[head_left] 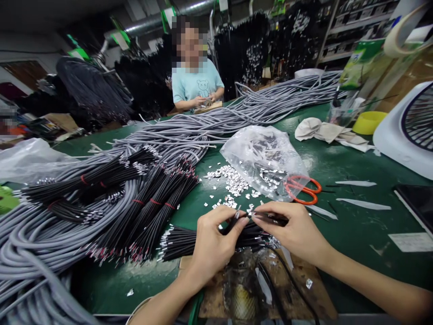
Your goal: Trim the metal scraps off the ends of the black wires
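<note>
The wire (233,221) is thin and black with a pale, metallic-looking tip, and sits above the near edge of the worktop (115,289), angled upward. The left hand (216,239) has its grip pinched on it between thumb and forefinger; the right hand's (294,230) grip is pinched on a slim dark piece (274,218), too small to identify, its fingertips close to the left's. Below lies a stained board (304,289); to the left, black bundles (177,243) with silvery ends. Just beyond the hands, silver bits (233,180) are strewn by a clear, crumpled bag (267,149), through which dark and silvery pieces show. Orange-handled scissors (306,192) lie at the bag's right corner. Farther right, a clear tub (337,116) holds assorted items, blurred, near a yellow dish (370,123) whose inside is hidden. Grey cables (219,119) stretch across behind.
</note>
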The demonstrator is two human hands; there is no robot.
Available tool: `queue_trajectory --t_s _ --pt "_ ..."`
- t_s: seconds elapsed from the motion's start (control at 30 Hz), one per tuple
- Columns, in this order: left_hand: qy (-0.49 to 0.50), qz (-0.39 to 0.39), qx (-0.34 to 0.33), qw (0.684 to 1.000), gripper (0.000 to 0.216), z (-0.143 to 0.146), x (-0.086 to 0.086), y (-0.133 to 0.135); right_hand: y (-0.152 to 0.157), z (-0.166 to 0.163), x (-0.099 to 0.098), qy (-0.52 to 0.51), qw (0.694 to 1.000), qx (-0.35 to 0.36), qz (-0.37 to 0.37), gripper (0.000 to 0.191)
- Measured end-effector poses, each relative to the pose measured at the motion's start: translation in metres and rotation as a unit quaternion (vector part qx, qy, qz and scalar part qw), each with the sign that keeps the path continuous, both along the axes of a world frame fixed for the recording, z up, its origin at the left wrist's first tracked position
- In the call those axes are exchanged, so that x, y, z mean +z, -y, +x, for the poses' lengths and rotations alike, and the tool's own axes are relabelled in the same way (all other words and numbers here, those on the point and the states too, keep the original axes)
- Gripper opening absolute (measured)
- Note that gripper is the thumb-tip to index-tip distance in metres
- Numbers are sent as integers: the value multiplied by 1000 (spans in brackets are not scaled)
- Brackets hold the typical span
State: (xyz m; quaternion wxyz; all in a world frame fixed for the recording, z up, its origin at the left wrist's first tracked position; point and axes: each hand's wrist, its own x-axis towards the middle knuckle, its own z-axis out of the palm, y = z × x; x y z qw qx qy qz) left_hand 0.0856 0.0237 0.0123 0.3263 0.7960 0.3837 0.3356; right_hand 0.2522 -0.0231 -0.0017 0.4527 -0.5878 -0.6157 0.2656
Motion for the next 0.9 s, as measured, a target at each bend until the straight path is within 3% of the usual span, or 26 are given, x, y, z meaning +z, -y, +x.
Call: queue_trajectory --t_s 0.1,0.27,0.33,0.47,0.57,0.9 --pt "45 0 35 998 7 2 0 1 -2 0 -1 -18 999 9 -36 9" --pt "65 -161 25 985 18 3 -4 0 -9 4 -4 81 992 -2 -98 15" --pt "47 -182 14 982 22 3 -4 -1 -9 6 -2 115 987 -15 -108 16" --pt "61 -194 43 978 23 4 -1 0 -5 5 6 81 995 -62 -24 19" --pt "103 -192 63 974 17 4 -2 1 0 2 8 60 997 -47 32 28" --pt "110 -139 94 980 12 3 -3 3 5 -2 -2 54 997 20 41 22"
